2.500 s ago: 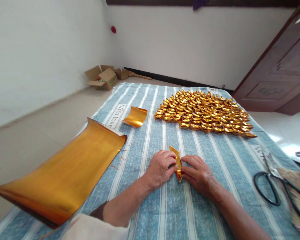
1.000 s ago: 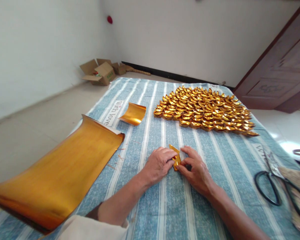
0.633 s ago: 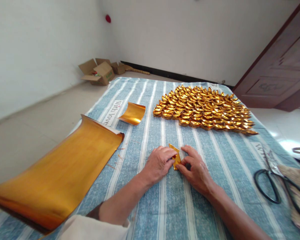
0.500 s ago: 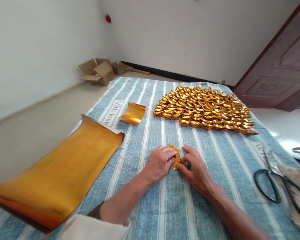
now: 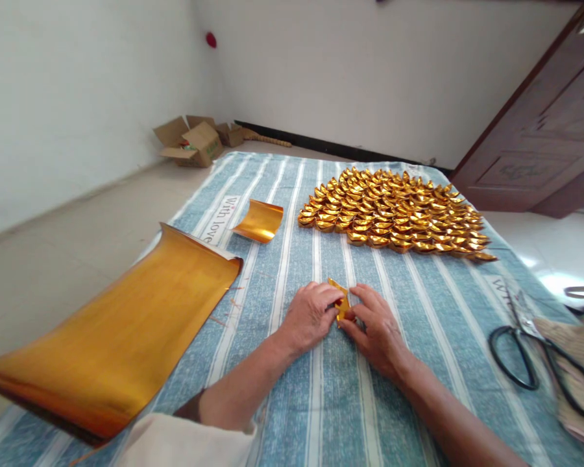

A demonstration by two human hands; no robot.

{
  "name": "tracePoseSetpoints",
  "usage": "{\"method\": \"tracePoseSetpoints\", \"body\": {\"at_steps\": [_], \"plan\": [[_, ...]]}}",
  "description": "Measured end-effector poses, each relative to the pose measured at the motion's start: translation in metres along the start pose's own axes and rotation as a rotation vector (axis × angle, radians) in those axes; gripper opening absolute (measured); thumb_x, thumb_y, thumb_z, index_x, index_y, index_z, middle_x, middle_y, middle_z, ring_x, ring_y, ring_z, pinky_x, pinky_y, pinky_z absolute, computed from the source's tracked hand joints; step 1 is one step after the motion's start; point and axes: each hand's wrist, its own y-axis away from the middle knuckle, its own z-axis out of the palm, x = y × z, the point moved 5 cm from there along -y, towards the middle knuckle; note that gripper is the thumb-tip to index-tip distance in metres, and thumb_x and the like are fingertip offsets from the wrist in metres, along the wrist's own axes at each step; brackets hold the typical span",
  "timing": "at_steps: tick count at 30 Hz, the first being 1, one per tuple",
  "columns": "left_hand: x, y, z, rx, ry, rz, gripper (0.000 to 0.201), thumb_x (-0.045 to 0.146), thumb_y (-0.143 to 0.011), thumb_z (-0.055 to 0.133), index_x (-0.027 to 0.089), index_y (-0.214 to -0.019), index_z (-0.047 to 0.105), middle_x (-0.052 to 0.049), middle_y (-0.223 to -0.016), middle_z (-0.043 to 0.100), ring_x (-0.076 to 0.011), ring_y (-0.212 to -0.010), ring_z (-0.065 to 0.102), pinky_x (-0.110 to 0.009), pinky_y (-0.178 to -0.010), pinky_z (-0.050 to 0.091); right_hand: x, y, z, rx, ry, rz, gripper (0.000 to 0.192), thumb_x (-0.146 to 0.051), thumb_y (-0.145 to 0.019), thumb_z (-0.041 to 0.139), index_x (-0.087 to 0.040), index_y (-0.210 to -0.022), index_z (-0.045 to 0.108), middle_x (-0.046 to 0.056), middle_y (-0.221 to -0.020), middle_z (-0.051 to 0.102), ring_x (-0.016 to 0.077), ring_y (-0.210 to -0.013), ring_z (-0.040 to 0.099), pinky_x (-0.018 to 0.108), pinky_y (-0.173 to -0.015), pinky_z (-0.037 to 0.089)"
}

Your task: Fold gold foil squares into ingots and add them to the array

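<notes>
I see my left hand [image 5: 310, 316] and right hand [image 5: 376, 326] pinching a folded gold foil piece [image 5: 341, 301] mid-blanket [image 5: 409, 363]; open cardboard box [image 5: 191, 141] contents unclear

Gold foil piece [image 5: 341, 302]: mostly hidden between the hands.
Large gold sheet [image 5: 117, 337]: cut off at left edge.
Scissors [image 5: 540, 353]: blurred, clipped at right.
</notes>
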Motion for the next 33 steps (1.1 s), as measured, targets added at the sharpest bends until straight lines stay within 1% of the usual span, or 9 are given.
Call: {"method": "tracePoseSetpoints", "body": {"at_steps": [3,9,15,19,22,25,28,33], "plan": [[0.0,0.0,0.0,-0.004,0.003,-0.017,0.027,0.007,-0.077,0.061,0.021,-0.099,0.064,-0.001,-0.1,0.068,-0.0203,-0.091,0.058,-0.034,-0.082,0.043,0.002,-0.001,0.0,-0.007,0.012,0.03,0.007,-0.023,-0.08,0.064,-0.02,-0.075,0.062,0.011,-0.121,0.057,0.0292,-0.12,0.047,0.05,-0.1,0.039],[-0.001,-0.002,0.001,-0.003,0.015,-0.033,0.027,0.007,-0.076,0.06,0.021,-0.098,0.064,-0.001,-0.099,0.068,-0.0199,-0.091,0.058,-0.034,-0.082,0.043,0.002,-0.004,-0.001,-0.025,0.024,0.051,0.009,-0.024,-0.076,0.069,-0.021,-0.072,0.062,0.009,-0.121,0.057,0.029,-0.12,0.047,0.05,-0.1,0.037],[-0.001,-0.003,0.0,-0.003,0.029,-0.028,0.026,0.006,-0.075,0.063,0.02,-0.096,0.065,-0.001,-0.099,0.068,-0.0201,-0.092,0.059,-0.033,-0.082,0.043,0.002,-0.005,0.0,-0.009,-0.009,0.066,0.01,-0.024,-0.075,0.071,-0.021,-0.07,0.062,0.01,-0.119,0.058,0.0287,-0.118,0.049,0.049,-0.099,0.037],[-0.001,-0.003,0.0,-0.006,0.02,-0.027,0.023,0.007,-0.076,0.064,0.02,-0.096,0.065,-0.002,-0.099,0.068,-0.0206,-0.093,0.059,-0.034,-0.083,0.043,0.009,-0.004,-0.002,0.004,-0.112,0.105,0.003,-0.025,-0.077,0.068,-0.023,-0.074,0.067,0.008,-0.12,0.059,0.0282,-0.118,0.049,0.05,-0.101,0.035],[0.0,-0.003,0.0,-0.004,0.008,-0.018,0.022,0.009,-0.077,0.063,0.019,-0.097,0.064,-0.003,-0.101,0.067,-0.0209,-0.094,0.059,-0.034,-0.083,0.043,0.017,-0.003,-0.006,0.015,-0.241,0.164,0.008,-0.025,-0.081,0.062,-0.023,-0.077,0.069,0.009,-0.117,0.061,0.0264,-0.116,0.052,0.048,-0.101,0.036],[0.001,-0.002,0.0,-0.005,-0.002,-0.016,0.022,0.009,-0.077,0.063,0.019,-0.097,0.064,-0.004,-0.102,0.067,-0.0212,-0.094,0.059,-0.035,-0.083,0.043,0.022,-0.002,-0.009,0.017,-0.309,0.222,0.011,-0.026,-0.08,0.062,-0.022,-0.072,0.067,0.01,-0.116,0.061,0.0259,-0.116,0.053,0.046,-0.102,0.038],[0.001,-0.002,0.001,-0.007,-0.001,-0.015,0.022,0.009,-0.077,0.063,0.018,-0.098,0.063,-0.004,-0.102,0.067,-0.0212,-0.093,0.059,-0.035,-0.083,0.044,0.021,-0.001,-0.009,-0.006,-0.274,0.229,0.012,-0.026,-0.079,0.061,-0.021,-0.069,0.066,0.01,-0.119,0.06,0.0271,-0.12,0.049,0.048,-0.103,0.036],[0.002,-0.002,0.0,-0.019,-0.004,-0.021,0.023,0.008,-0.078,0.063,0.019,-0.097,0.063,-0.004,-0.103,0.067,-0.0212,-0.094,0.059,-0.035,-0.083,0.043,0.018,-0.001,-0.007,-0.068,-0.162,0.198,0.013,-0.023,-0.08,0.059,-0.02,-0.07,0.066,0.011,-0.126,0.057,0.0289,-0.128,0.041,0.05,-0.105,0.032]]}}
